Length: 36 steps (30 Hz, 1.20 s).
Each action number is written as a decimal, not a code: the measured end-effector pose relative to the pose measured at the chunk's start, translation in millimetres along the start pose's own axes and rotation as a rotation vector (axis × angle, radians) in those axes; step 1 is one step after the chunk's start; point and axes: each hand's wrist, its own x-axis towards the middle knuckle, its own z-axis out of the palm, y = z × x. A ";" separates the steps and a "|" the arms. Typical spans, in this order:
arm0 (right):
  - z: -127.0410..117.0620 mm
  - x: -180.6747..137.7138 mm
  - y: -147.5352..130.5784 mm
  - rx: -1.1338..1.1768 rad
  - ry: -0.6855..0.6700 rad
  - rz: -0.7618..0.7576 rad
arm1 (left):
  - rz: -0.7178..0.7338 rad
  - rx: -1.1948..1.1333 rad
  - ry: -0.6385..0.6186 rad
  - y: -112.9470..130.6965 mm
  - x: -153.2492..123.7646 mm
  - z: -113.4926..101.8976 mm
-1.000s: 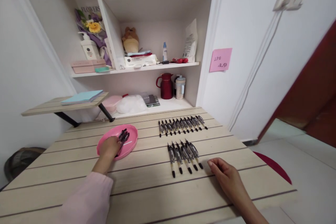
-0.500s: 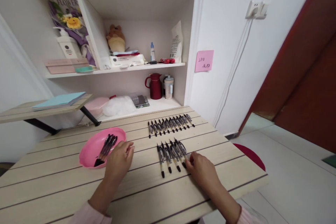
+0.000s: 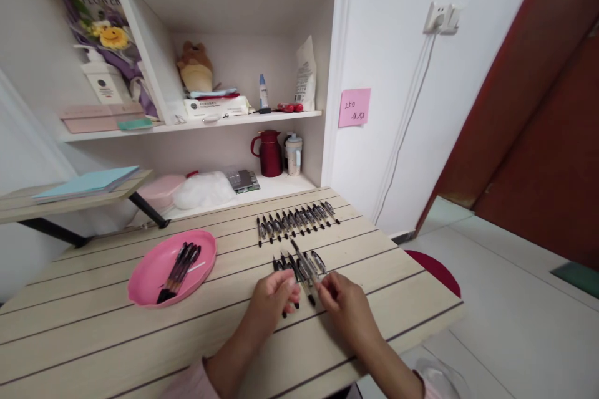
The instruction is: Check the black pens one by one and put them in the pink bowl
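Observation:
Both hands meet over the near row of black pens [image 3: 299, 265] on the wooden table [image 3: 116, 336]. My left hand [image 3: 271, 300] is curled, its fingertips pinching a black pen [image 3: 299, 257] that points away toward the shelves. My right hand [image 3: 344, 300] has its fingers bent and touches the same pen near its tip. A longer row of black pens [image 3: 294, 222] lies further back. At the left sits a pink plate [image 3: 154, 274] with several more pens [image 3: 180, 263] in it.
White shelves behind the table hold a red jug [image 3: 270, 153], a cup, a plush toy, bottles and boxes. A small side table [image 3: 70, 199] with a blue folder stands at the left. The table's right edge drops to the floor beside a red door.
My left hand left the pink plate and crossed right with a pen to the near row. My right hand moved in to meet it. The camera swung right.

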 end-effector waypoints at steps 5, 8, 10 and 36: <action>5.2 -13.7 -18.7 0.163 -0.085 -0.106 | -0.097 -0.385 -0.056 -10.5 -1.1 14.6; -3.7 -1.4 -6.9 0.008 -0.073 -0.066 | -0.137 -0.436 -0.036 -13.3 -5.7 9.8; -9.7 13.2 6.3 -0.181 -0.013 0.011 | -0.164 -0.412 -0.050 -14.8 -7.6 6.2; -19.3 23.2 40.1 0.330 0.002 0.122 | -0.079 -0.005 -0.323 -30.8 -14.5 15.3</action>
